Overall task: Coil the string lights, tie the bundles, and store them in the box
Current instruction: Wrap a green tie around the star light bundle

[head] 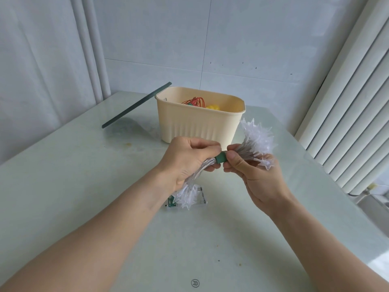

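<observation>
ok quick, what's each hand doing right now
Left hand: gripping the coiled string lights beside the green tie.
Right hand: pinching the green tie on the bundle.

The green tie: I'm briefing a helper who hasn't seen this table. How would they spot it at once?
Start at the cream box on the pale table. In front of it, two hands hold a clear bundle of string lights. The green tie is the dark band round its middle, between the left hand and right hand, the only solid colour there.
</observation>
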The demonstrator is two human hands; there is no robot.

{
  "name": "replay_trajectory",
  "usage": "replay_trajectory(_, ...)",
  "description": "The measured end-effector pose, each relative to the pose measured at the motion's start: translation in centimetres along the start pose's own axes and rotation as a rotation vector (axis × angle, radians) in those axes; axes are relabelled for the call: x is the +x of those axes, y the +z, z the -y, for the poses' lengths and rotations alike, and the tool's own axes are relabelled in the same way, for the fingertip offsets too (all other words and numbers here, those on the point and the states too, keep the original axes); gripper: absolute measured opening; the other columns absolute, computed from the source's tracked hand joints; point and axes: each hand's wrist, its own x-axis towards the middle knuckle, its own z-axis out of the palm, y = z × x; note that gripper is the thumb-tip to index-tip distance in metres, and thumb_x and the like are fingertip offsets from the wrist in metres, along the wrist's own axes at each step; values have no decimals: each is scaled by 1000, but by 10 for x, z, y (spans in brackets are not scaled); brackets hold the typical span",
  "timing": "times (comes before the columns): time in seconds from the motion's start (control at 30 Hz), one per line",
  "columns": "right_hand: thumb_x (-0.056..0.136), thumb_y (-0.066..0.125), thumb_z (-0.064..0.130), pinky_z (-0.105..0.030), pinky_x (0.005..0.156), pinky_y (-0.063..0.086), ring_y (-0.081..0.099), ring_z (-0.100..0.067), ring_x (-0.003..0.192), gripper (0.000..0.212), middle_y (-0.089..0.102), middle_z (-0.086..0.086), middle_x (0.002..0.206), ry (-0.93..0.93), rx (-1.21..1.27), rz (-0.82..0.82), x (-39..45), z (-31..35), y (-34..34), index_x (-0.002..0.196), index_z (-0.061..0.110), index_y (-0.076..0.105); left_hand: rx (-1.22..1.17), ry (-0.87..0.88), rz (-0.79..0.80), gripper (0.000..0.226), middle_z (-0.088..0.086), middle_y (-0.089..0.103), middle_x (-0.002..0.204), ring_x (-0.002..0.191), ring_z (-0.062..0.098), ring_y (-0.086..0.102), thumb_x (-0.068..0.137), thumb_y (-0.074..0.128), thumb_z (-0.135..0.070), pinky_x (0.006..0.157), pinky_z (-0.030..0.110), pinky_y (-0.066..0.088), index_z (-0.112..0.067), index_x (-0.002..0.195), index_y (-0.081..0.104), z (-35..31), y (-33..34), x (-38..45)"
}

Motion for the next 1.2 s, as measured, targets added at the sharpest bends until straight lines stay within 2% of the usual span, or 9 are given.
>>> replay_trajectory(0.13, 76, 73, 14, -32, 71, 56, 65, -25, 68, 20, 71, -12, 75, -93, -66, 3, 1, -2, -2, 92, 3, 71, -67, -36, 25, 11, 16, 73, 74, 60, 22, 68, 84, 75, -5, 59, 28, 56, -2, 94, 73, 1, -1, 2)
replay_trajectory(0.3, 80, 75, 10, -37, 70, 53, 61, -26, 65, 12, 67, -15, 71, -164, -156, -24, 3, -3, -5, 89, 3, 71, 230, 42, 127, 25, 6, 73, 69, 59, 13, 65, 95, 66, -25, 62, 22, 53, -4, 88, 77, 3, -4, -1)
replay_trajectory(0.4, 86, 71, 0, -38, 70, 52, 61, -25, 64, 4, 66, -13, 69, -174, -170, -20, 3, -3, -6, 89, 2, 70, 374, 57, 198, 41, 3, 72, 69, 56, 12, 61, 103, 50, -31, 60, 23, 51, -1, 87, 74, 2, -1, -4)
replay_trajectory(0.5, 87, 73, 5, -41, 71, 50, 59, -30, 66, 4, 63, -15, 69, -169, -146, 32, 4, -4, -7, 88, 5, 70, 412, 30, 282, 47, 4, 70, 71, 59, 16, 59, 107, 40, -30, 61, 26, 48, 0, 90, 71, -2, -1, -6)
replay_trajectory(0.7, 91, 71, 30, -47, 69, 45, 57, -39, 61, 35, 60, -30, 67, -138, -155, 208, 12, -4, -9, 98, -2, 63, 155, -60, 414, 53, 5, 64, 68, 54, 18, 52, 108, 32, -33, 54, 26, 44, 4, 90, 65, -5, 4, -9)
replay_trajectory(0.8, 91, 68, 40, -56, 79, 46, 62, -41, 68, 40, 62, -21, 68, -90, -93, 228, 12, -2, -5, 92, 0, 65, 65, -28, 406, 48, 4, 56, 65, 52, 13, 49, 106, 35, -36, 52, 24, 42, 0, 85, 60, -2, 5, -5)
replay_trajectory(0.97, 86, 70, 54, -39, 90, 51, 62, -27, 87, 60, 60, -13, 90, 1, -33, 371, 7, -1, -3, 111, -1, 61, -202, -4, 272, 40, 0, 56, 58, 51, 11, 50, 98, 46, -37, 55, 24, 44, -5, 80, 59, -5, 10, 1)
replay_trajectory(1.07, 79, 68, 67, -47, 108, 46, 64, -23, 114, 69, 70, -5, 114, 24, -242, 257, 7, -8, -5, 123, 13, 65, -325, -1, 196, 40, 1, 53, 62, 50, 11, 48, 100, 44, -37, 56, 26, 43, -7, 78, 57, -13, 3, 10)
replay_trajectory(1.2, 74, 68, 64, -43, 110, 45, 63, -10, 119, 65, 70, 2, 123, 48, -318, 172, 10, -8, -11, 128, 27, 62, -498, 20, 60, 45, 3, 48, 64, 57, 16, 45, 105, 32, -41, 62, 29, 41, -11, 76, 50, -41, -8, 27)
